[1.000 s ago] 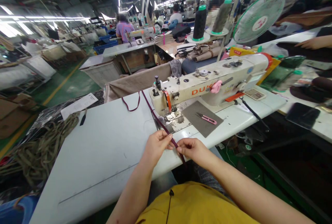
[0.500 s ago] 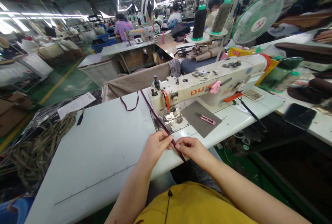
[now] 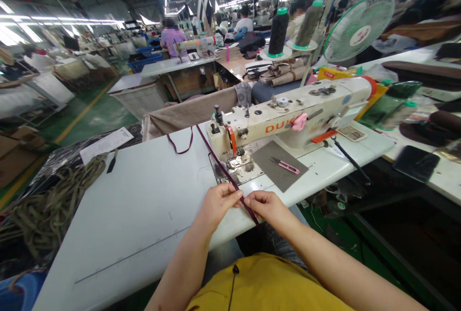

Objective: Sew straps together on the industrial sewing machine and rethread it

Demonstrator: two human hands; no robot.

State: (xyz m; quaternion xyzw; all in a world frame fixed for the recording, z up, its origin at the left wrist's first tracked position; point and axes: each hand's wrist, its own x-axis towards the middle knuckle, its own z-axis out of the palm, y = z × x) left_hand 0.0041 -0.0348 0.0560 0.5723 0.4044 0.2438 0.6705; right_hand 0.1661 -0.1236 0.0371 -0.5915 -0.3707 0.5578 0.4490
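A narrow dark-maroon fabric strip (image 3: 220, 165) runs from behind the sewing machine head, past its left side, down to the table's front edge. My left hand (image 3: 222, 204) pinches it between thumb and fingers. Right beside it, my right hand (image 3: 264, 205) pinches the same strip, whose short end hangs past the edge. A loop of maroon strip lies on the white table (image 3: 144, 195) farther back. The white sewing machine (image 3: 273, 121) stands just beyond my hands. Pink-handled thread snips (image 3: 286, 165) rest on a grey-brown square (image 3: 277, 157) to the right.
Olive straps (image 3: 61, 200) are heaped left of the table, near a paper sheet (image 3: 107, 144). Two thread cones, one a black cone (image 3: 278, 32), stand behind the machine. A green fan (image 3: 360, 27) is at the right, above a phone-like dark slab (image 3: 417, 162). Co-workers sit farther back.
Almost nothing differs. Both hands keep their pinch on the maroon strip, and the whole view has shifted very slightly.
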